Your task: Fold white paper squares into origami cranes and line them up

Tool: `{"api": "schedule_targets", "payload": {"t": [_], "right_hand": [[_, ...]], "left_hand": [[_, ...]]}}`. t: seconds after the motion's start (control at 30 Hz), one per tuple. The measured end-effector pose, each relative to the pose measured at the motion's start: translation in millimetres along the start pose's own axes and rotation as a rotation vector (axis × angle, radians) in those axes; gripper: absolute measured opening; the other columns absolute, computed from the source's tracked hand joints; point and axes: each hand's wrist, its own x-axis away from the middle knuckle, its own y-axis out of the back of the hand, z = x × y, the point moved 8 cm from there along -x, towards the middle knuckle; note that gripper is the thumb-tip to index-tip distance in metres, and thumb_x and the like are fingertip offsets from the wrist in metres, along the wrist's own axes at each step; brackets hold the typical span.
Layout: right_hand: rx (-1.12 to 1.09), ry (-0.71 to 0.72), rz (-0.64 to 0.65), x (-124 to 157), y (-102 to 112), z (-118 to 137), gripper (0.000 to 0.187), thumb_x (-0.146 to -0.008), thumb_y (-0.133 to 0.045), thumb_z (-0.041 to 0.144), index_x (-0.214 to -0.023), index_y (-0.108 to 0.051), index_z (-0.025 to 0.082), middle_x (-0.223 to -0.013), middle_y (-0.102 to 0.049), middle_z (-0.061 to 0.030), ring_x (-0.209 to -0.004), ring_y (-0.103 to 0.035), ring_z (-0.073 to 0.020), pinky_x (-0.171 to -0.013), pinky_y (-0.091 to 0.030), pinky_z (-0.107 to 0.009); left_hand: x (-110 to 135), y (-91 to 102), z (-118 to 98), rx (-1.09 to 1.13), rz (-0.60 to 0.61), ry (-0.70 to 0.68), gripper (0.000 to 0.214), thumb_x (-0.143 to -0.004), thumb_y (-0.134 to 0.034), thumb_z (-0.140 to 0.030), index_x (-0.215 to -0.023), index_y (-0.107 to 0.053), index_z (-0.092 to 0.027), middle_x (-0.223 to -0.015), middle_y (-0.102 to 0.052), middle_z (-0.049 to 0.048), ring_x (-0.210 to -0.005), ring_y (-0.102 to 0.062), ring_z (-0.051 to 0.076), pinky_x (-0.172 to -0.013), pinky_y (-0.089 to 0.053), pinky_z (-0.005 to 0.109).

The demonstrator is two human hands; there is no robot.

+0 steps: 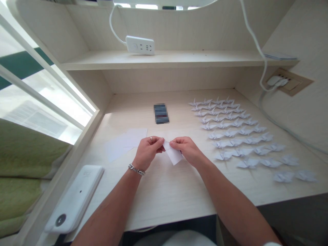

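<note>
Work surface: pale wooden desk (176,200), enclosed at its back edge by a panel below a shelf (179,57).
Workpiece: one small white paper piece (175,157), held above the middle of the desk, between the back and front edges.
Left hand (148,153): closed; thumb and fingers pinch the upper left end of the paper piece.
Right hand (189,150): closed; thumb and fingers pinch the upper right side of the same piece. The hands are near each other, with the paper spanning the gap.
Workpiece stage: partly folded. A crease or layer edge crosses the upper part; the lower part is a plain flap. No bird shape is present, so the fold is judged to be incomplete.
Folded birds (233,142): many white paper figures, set in rows on the right half of the desk, from near the back edge toward the front right corner. The nearest row holds two. These are judged complete, although the wing detail of the nearest ones is too blurred to verify.
Flat sheets (119,147): a few, overlapping, unfolded, left of the left hand toward the left edge. Exact count cannot be determined.
Proportion: folded figures far outnumber the visible flat sheets.
</note>
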Motion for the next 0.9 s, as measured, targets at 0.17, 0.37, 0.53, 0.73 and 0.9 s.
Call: {"api": "schedule_targets", "payload": {"t": [0.17, 0.37, 0.53, 0.73, 0.9], "right_hand": [[0.017, 0.026, 0.002, 1, 0, 4, 0.029, -0.066, -0.072, 0.044, -0.065, -0.064, 0.017, -0.056, -0.056, 0.0025, -0.051, -0.043, -0.0104, -0.051, -0.029, -0.025], [0.058, 0.066, 0.037, 3, -3, 7, 0.029, -0.07, -0.07, 0.045, -0.067, -0.064, 0.017, -0.058, -0.057, 0.002, -0.052, -0.046, -0.0111, -0.05, -0.031, -0.025], [0.017, 0.078, 0.018, 3, -1, 12, 0.03, -0.068, -0.072, 0.046, -0.07, -0.069, 0.016, -0.063, -0.063, -0.0002, -0.056, -0.049, -0.0122, -0.055, -0.034, -0.026], [0.0, 0.114, -0.114, -2, 12, 12, 0.031, -0.063, -0.075, 0.046, -0.071, -0.07, 0.016, -0.068, -0.068, -0.0036, -0.061, -0.057, -0.0162, -0.061, -0.042, -0.03], [0.281, 0.372, -0.523, 11, 38, 33, 0.027, -0.071, -0.071, 0.043, -0.076, -0.07, 0.017, -0.075, -0.07, -0.0056, -0.069, -0.06, -0.0181, -0.069, -0.047, -0.031]], "left_hand": [[0, -0.1, 0, 0.012, 0.005, 0.021, 0.028, -0.067, -0.076, -0.04, -0.066, -0.068, -0.013, -0.061, -0.064, 0.0024, -0.058, -0.058, 0.012, -0.061, -0.049, 0.026], [1, -1.2, -1, -0.198, 0.0, -0.013, 0.025, -0.066, -0.077, -0.037, -0.071, -0.071, -0.013, -0.057, -0.061, 0.0006, -0.057, -0.054, 0.011, -0.057, -0.046, 0.024], [-1, -1.6, 3, 0.006, 0.044, 0.044, 0.027, -0.067, -0.076, -0.039, -0.067, -0.069, -0.012, -0.06, -0.062, 0.0016, -0.059, -0.055, 0.011, -0.062, -0.048, 0.025], [-2, 2.3, 2, 0.028, 0.042, 0.034, 0.029, -0.072, -0.073, -0.041, -0.067, -0.069, -0.013, -0.061, -0.063, 0.0026, -0.059, -0.056, 0.011, -0.059, -0.047, 0.022], [-1, 12.6, -12, -0.268, -0.113, -0.183, 0.033, -0.081, -0.063, -0.045, -0.076, -0.073, -0.014, -0.062, -0.066, 0.0028, -0.06, -0.059, 0.013, -0.06, -0.049, 0.024]]}}
